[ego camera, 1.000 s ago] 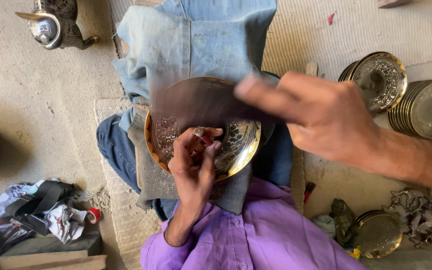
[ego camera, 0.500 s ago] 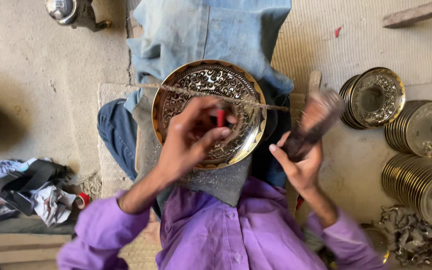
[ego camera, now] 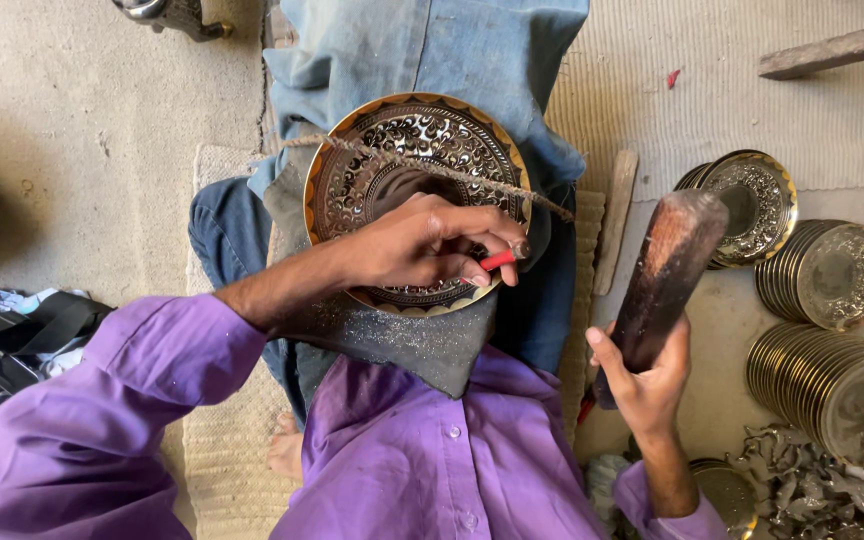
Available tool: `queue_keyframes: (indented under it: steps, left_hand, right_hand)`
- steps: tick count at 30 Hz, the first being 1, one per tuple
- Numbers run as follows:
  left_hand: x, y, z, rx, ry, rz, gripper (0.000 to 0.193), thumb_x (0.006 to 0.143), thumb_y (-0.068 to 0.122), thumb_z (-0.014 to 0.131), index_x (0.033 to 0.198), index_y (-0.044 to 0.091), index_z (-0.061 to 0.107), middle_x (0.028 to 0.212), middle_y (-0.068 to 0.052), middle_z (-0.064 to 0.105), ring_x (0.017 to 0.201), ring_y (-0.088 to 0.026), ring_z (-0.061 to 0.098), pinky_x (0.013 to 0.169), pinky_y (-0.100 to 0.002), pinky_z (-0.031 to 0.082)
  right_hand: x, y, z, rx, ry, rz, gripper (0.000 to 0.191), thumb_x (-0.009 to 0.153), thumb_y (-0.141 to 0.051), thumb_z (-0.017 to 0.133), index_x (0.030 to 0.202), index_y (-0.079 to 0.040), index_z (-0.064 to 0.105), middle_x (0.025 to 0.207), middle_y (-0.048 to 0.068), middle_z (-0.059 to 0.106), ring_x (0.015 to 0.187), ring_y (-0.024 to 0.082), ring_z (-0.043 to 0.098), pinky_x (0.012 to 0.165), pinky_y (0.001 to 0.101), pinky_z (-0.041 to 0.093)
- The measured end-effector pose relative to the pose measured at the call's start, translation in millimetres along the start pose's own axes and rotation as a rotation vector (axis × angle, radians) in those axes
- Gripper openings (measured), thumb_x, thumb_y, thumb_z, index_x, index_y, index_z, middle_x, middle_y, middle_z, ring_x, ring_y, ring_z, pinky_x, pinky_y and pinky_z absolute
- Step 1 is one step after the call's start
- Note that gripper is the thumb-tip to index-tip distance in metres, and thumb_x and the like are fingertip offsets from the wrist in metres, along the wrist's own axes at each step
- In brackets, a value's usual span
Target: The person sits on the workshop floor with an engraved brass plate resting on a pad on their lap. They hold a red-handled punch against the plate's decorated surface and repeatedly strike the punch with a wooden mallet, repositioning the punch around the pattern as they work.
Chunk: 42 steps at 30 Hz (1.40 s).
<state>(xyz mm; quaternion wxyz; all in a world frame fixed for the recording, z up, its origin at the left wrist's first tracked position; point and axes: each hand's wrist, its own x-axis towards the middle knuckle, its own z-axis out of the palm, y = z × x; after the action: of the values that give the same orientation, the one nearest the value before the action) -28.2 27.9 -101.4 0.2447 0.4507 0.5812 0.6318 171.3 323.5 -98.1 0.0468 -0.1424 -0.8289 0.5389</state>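
A round brass plate (ego camera: 407,140) with engraved pattern rests on my lap, held under a taut cord (ego camera: 392,160). My left hand (ego camera: 432,245) lies on the plate's lower part, fingers closed on a small red-handled chisel (ego camera: 497,261). My right hand (ego camera: 647,375) is off to the right of the plate, gripping a dark wooden mallet (ego camera: 667,270) held upright and raised, apart from the plate. A dark pad (ego camera: 412,345) dusted with metal filings lies under the plate's near edge.
Stacks of similar brass plates (ego camera: 832,330) stand on the floor at the right, with metal scraps (ego camera: 802,485) below them. A wooden stick (ego camera: 615,220) lies beside my leg. Crumpled cloth (ego camera: 12,335) sits at the left, a wooden bar (ego camera: 832,48) top right.
The right hand with the mallet has swung from over the plate out to the right and now stands raised. The left hand stays on the plate with the chisel.
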Motion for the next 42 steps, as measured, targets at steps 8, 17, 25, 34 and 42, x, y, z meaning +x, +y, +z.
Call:
queue_keyframes:
  steps: [8,17,25,34,42]
  left_hand:
    - [4,-2,-3,0.015,-0.078,0.061,0.046,0.095,0.008,0.074,0.138,0.008,0.056,0.117,0.001,0.078,0.102,-0.019,0.078,0.080,-0.033,0.062]
    - [4,-4,-3,0.047,-0.068,0.050,0.044,0.095,0.009,0.076,0.135,0.009,0.057,0.116,0.002,0.079,0.097,-0.018,0.078,0.077,-0.033,0.060]
    - [3,-3,-6,0.050,-0.085,0.028,0.040,0.096,0.009,0.074,0.132,0.011,0.057,0.114,0.003,0.079,0.090,-0.017,0.078,0.069,-0.033,0.056]
    - [1,-1,-6,0.011,-0.089,0.021,0.049,0.093,-0.003,0.071,0.138,0.008,0.056,0.117,-0.001,0.078,0.099,-0.019,0.076,0.079,-0.034,0.059]
    - [2,-1,-6,-0.024,-0.098,0.026,0.055,0.091,-0.008,0.070,0.141,0.007,0.054,0.119,-0.003,0.077,0.105,-0.020,0.076,0.086,-0.033,0.061]
  right_hand:
    - [15,-9,-18,-0.351,0.047,-0.421,0.086,0.088,0.002,0.085,0.155,-0.005,0.031,0.096,0.010,0.067,0.077,0.014,0.066,0.071,0.0264,0.053]
    - [25,-29,-18,-0.511,-0.056,-0.337,0.045,0.089,0.004,0.074,0.130,-0.005,0.058,0.099,0.015,0.071,0.084,0.019,0.072,0.076,0.0324,0.058]
    - [39,-25,-18,-0.550,-0.156,-0.433,0.076,0.079,-0.002,0.075,0.149,0.006,0.044,0.100,0.019,0.069,0.083,0.031,0.070,0.076,0.0417,0.055]
    - [48,-35,-7,-0.621,-0.131,-0.427,0.065,0.081,0.001,0.075,0.142,-0.007,0.053,0.106,0.022,0.069,0.093,0.038,0.073,0.084,0.0446,0.057]
    - [56,-43,-8,-0.620,-0.151,-0.484,0.075,0.077,-0.001,0.076,0.148,0.001,0.049,0.116,0.028,0.068,0.099,0.040,0.072,0.087,0.0460,0.057]
